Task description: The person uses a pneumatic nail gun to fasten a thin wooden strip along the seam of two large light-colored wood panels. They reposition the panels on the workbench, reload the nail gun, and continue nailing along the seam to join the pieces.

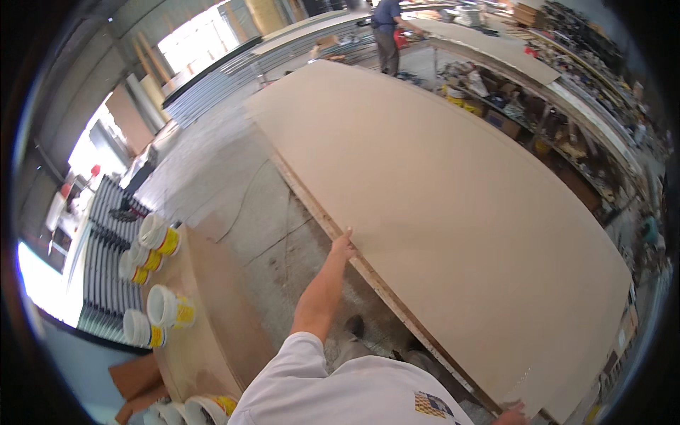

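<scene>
A large, flat beige panel [453,205] fills the middle and right of the view, lying ahead of you and to your right. Its long axis runs slantwise, from the far middle to the near right, with its long left edge passing just in front of your body. A brown strip [306,193] shows under that edge. To your left, across the floor [244,205], a long brown board [193,283] carries white buckets [161,306] with yellow labels, well apart from the panel.

Smallest are your hands, both at the panel's left edge and well apart. Your left hand [345,245] reaches farther out, to the edge's middle stretch, with one digit lying on top; whether the others curl underneath, you cannot tell. Your right hand [511,414] is nearer the near end, partly cut off by the picture's lower border; its grip is unclear.
</scene>
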